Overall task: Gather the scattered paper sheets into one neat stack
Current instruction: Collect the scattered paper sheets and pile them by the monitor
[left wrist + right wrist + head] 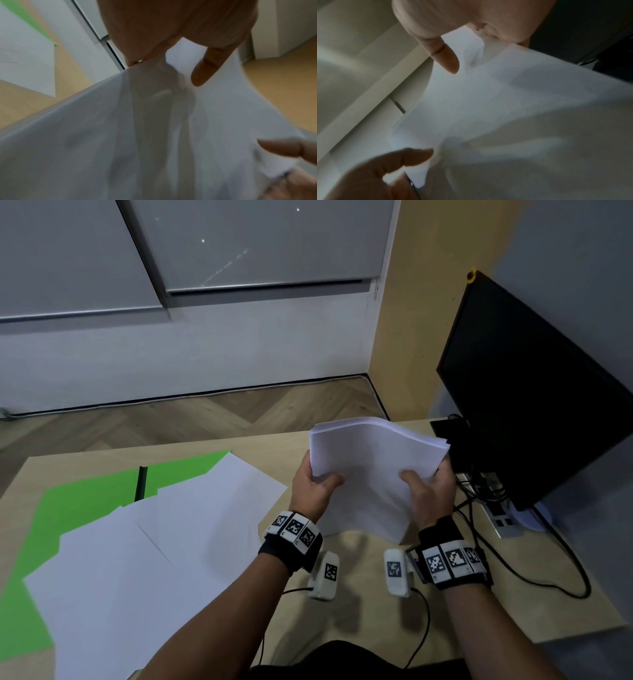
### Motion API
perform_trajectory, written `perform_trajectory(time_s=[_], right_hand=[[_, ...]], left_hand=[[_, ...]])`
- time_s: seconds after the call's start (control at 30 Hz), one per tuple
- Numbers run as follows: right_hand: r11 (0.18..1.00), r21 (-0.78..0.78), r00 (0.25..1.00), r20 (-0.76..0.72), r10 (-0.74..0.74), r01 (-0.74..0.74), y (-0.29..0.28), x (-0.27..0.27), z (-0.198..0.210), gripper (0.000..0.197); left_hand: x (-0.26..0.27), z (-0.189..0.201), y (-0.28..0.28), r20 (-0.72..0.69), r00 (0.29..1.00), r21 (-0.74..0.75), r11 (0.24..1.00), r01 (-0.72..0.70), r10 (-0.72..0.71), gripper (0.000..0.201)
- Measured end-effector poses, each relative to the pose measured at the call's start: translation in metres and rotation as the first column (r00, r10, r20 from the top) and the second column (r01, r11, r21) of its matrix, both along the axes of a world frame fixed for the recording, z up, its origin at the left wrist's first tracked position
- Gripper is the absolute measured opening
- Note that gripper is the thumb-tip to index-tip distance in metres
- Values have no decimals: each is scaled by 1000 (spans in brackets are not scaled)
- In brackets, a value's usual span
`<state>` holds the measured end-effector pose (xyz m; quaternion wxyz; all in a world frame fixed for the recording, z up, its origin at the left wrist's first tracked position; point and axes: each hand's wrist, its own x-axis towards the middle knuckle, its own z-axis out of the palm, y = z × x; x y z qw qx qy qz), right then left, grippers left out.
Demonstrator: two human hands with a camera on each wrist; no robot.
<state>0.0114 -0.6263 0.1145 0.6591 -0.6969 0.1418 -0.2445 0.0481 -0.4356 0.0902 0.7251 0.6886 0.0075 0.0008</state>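
Nearest to the camera, both forearms are reaching forward over the wooden desk (346, 604), and each wrist is wearing a black band with white blocks (294, 528) that are carrying black-and-white square code patterns (no letters or words can be read on them). A small white camera unit (324, 576) with the same kind of code is hanging under each wrist, and thin black cables are running from them toward the body.

A little further, the left hand (313, 485) is gripping the left edge of a thick stack of white paper (371, 470), with the thumb lying on the front face and the fingers curled behind it. The right hand (426, 491) is gripping the right edge in the same manner. The stack is standing on its lower edge on the desk, between the two hands, and its top is bending over, away from the person. In the wrist views, which are blurred, each thumb is pressing on the sheets; the paper is probably blank, because no printing is showing on it.

To the left, several loose white sheets (154, 539) are lying overlapped and fanned on a green mat (68, 501), well apart from the held stack.

On the right, a black monitor (534, 392) is standing on the desk, and a power strip (496, 513) with black cables is lying below it. Behind the desk, a herringbone wood floor (191, 419) is leading to a white wall with grey window blinds (239, 244).
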Motion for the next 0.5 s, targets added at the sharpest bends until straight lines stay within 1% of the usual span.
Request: perform_trajectory(time_s=[0.1,0.17,0.23,0.3,0.4,0.5], right_hand=[[1000,-16,1000,10,-2,2,0,-1,-2,52],[1000,29,1000,17,-13,12,-2,-2,-4,44],[996,88,999,45,-29,25,0,-2,-1,39],[992,119,994,97,-57,46,2,-1,2,40],[990,132,988,137,-72,54,-3,-1,9,45],[996,72,986,159,-58,47,-8,-5,12,41]], left_hand=[[0,-1,5,-15,999,-10,999,-41,41,49],[-1,1,8,-34,999,-21,999,-41,41,41],[-4,3,6,-46,999,-47,999,-11,9,36],[-7,7,2,-30,999,-76,997,19,-21,35],[-7,16,3,3,1000,-99,995,25,-25,34],[-8,22,9,63,998,-73,997,14,-9,37]])
